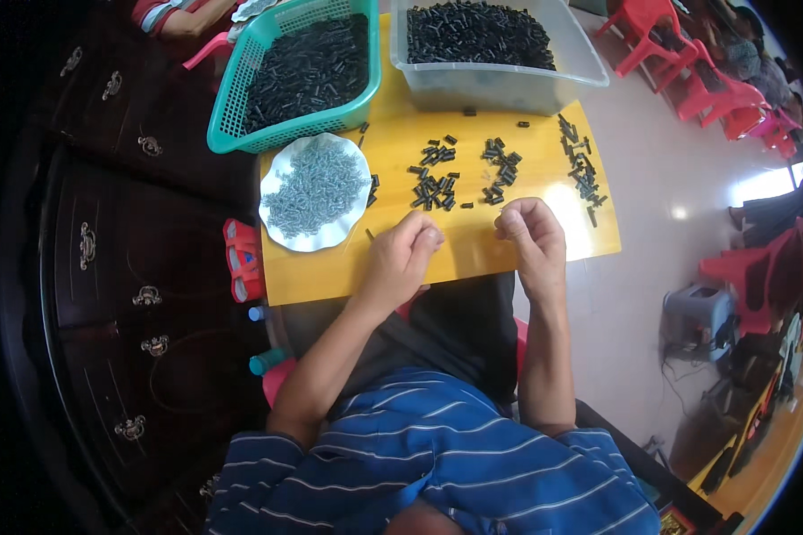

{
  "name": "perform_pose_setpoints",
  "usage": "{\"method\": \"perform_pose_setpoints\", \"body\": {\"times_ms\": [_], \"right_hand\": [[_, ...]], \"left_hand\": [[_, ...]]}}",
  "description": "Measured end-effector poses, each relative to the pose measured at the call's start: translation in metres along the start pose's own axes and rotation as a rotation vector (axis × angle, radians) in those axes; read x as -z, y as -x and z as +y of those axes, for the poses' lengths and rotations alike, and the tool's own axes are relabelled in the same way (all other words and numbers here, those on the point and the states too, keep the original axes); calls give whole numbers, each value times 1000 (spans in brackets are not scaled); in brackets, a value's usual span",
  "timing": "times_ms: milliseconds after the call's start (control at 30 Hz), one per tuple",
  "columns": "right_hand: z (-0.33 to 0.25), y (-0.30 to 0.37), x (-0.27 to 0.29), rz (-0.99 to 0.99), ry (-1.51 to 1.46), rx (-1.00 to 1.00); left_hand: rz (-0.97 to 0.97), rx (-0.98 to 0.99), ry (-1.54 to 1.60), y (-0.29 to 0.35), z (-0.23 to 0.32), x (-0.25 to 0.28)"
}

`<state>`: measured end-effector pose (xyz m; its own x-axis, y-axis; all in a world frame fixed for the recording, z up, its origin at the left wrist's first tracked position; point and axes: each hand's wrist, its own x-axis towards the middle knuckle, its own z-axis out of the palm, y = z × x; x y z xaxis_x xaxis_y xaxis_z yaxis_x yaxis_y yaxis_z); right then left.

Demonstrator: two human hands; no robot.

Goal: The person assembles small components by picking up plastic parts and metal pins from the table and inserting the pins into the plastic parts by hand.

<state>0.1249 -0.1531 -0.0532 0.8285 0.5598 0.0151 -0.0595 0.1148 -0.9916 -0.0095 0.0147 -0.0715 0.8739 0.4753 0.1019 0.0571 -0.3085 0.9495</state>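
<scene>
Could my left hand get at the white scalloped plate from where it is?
Likely yes: the left hand is near the white plate, with only a small dark piece on the yellow tabletop seemingly between them.

One wide fisheye view, moderately bright at centre, black at the outer rim. Glare: a whitish reflection on the right side of the yellow tabletop; a small highlight on the pale floor; a washed-out white patch at the far right edge. Shade: dark wooden cabinet, dim, with glinting metal handles; soft shadow on the tabletop between the hands. Distortion: cabinet edges bowed; red chairs stretched, soft in detail.
</scene>
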Motion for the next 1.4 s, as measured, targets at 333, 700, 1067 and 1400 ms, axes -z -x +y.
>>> {"method": "perform_pose_setpoints", "body": {"times_ms": [333, 700, 1067, 1400], "right_hand": [[0, -3, 2, 1, -8, 12], [-3, -5, 8, 97, -53, 44], [-3, -5, 8, 97, -95, 36], [0, -7, 10, 106, -63, 27]], "left_hand": [[12, -41, 23, -9, 2, 4], [-279, -343, -330, -14, 21, -31], [-171, -425, -366, -17, 4, -39], [-130, -488, -322, 1, 5, -38]]}}
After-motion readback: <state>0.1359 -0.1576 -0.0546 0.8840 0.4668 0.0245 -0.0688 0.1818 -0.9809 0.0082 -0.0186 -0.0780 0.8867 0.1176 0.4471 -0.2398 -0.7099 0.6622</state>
